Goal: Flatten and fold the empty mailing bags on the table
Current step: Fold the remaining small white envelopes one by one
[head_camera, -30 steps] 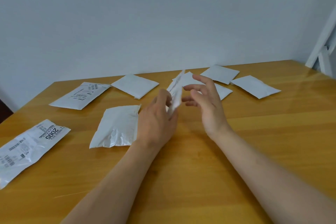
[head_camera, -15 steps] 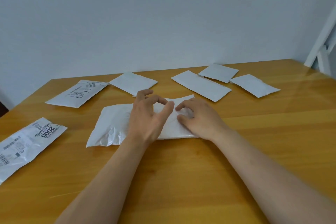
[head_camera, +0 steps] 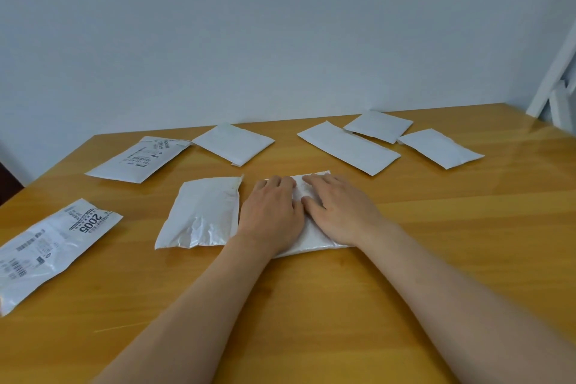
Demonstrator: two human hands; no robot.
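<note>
Bag's down from the air now! Left hand (head_camera: pixel 270 215) and right hand (head_camera: pixel 339 212) press open palms on the mailing bag (head_camera: pixel 307 238), flattening it on the counter (head_camera: pixel 311 305).

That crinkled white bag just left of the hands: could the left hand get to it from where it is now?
Probably yes. The crinkled bag lies flat right beside the left hand, with nothing lying on it or between them. The left hand presses flat on the bag being flattened alongside the right hand, so it would have to lift off first.

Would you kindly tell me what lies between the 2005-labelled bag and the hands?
In the head view, one crinkled white mailing bag lies between the 2005-labelled bag and the left hand.
</note>
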